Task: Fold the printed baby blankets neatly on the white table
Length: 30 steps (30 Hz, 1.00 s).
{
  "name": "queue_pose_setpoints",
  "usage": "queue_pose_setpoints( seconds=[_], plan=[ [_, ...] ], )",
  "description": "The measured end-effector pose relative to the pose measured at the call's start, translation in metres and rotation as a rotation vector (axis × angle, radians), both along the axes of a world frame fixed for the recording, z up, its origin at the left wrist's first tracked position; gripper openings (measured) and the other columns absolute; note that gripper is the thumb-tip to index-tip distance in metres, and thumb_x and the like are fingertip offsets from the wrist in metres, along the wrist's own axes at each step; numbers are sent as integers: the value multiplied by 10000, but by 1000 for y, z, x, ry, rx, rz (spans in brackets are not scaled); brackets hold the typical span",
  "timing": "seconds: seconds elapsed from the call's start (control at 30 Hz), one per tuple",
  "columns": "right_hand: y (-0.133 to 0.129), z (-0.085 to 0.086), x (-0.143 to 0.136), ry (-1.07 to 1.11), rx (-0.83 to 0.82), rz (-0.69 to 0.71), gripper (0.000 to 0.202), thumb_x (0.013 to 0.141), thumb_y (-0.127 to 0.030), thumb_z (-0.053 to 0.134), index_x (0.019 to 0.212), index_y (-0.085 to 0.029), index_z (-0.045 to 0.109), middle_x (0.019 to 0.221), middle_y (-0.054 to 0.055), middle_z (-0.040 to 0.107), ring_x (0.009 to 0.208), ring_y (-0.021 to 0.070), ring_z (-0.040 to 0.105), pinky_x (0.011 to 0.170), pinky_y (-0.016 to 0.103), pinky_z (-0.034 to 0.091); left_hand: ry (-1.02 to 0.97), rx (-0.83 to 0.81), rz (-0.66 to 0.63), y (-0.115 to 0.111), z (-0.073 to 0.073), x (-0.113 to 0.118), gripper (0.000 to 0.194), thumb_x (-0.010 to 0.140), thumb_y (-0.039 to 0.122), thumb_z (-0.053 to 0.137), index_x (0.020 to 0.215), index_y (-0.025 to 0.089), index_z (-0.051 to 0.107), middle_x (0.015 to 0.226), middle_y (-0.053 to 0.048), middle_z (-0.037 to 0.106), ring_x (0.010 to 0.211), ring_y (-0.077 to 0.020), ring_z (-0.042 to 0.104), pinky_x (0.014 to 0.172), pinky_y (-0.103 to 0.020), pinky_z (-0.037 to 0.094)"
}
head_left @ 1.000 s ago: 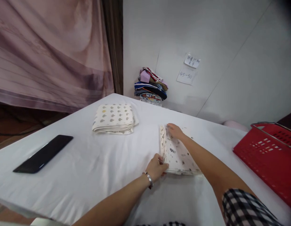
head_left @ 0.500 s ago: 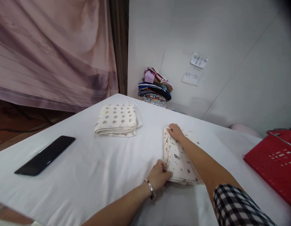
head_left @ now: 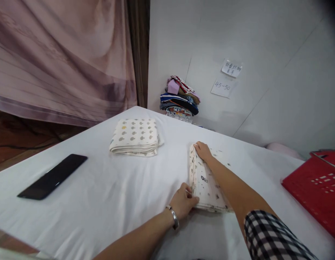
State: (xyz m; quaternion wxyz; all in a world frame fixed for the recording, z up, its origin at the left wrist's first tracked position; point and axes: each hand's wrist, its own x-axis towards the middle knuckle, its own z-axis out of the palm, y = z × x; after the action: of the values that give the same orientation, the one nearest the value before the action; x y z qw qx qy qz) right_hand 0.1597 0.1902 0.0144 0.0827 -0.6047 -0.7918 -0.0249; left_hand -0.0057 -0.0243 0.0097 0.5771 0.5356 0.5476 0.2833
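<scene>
A folded white cloth (head_left: 209, 191) with small dark prints lies on the white-covered table, partly hidden under my right forearm. My left hand (head_left: 183, 199), with a silver bracelet at the wrist, pinches its near left corner between thumb and fingers. At the far left corner, my right hand (head_left: 202, 151) grips the folded edge, thumb and fingers closed on it. The cloth's layers show along its left side between the two hands. Further left rests another folded white cloth (head_left: 135, 137) with rows of grey apple-like prints, touched by neither hand.
A flat black glossy object (head_left: 53, 177) lies at the table's left. On the right stands a red basket (head_left: 316, 187) with a metal handle. Stacked folded clothes (head_left: 179, 99) sit beyond the far edge by the wall, below two paper notes (head_left: 221, 87). A pink curtain (head_left: 61, 57) hangs at left.
The view has shifted slightly. My right hand has moved a little at the far corner of the cloth. My left hand keeps its hold, and the cloth stays in nearly the same place.
</scene>
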Motion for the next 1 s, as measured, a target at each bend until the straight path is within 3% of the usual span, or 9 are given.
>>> queue_pose_setpoints(
  seconds=[0.63, 0.8, 1.0],
  plan=[
    [-3, 1, 0, -42, -30, -10, 359, 956, -352, 299, 895, -163, 597, 905, 95, 658, 891, 214, 557, 782, 309, 315, 74, 14, -25, 1, 0, 0, 230, 698, 295, 590, 783, 215, 391, 608, 52, 530, 562, -124, 522, 524, -227, 339],
    [-11, 6, -2, -11, -8, -26, 373, 951, -349, 289, 1115, -169, 571, 1152, 111, 604, 1087, 232, 493, 916, 353, 292, 71, 36, -35, 2, -3, 0, 239, 704, 298, 592, 791, 212, 387, 607, 50, 553, 550, -126, 543, 522, -227, 360],
    [-37, 5, -3, 22, -11, 0, 485, 948, -401, 237, 1344, -172, 399, 1454, 88, 338, 1338, 209, 246, 1066, 401, 160, -59, -41, -13, 1, -4, 2, 241, 729, 262, 580, 787, 214, 351, 631, 50, 538, 503, -131, 572, 460, -225, 413]
  ],
)
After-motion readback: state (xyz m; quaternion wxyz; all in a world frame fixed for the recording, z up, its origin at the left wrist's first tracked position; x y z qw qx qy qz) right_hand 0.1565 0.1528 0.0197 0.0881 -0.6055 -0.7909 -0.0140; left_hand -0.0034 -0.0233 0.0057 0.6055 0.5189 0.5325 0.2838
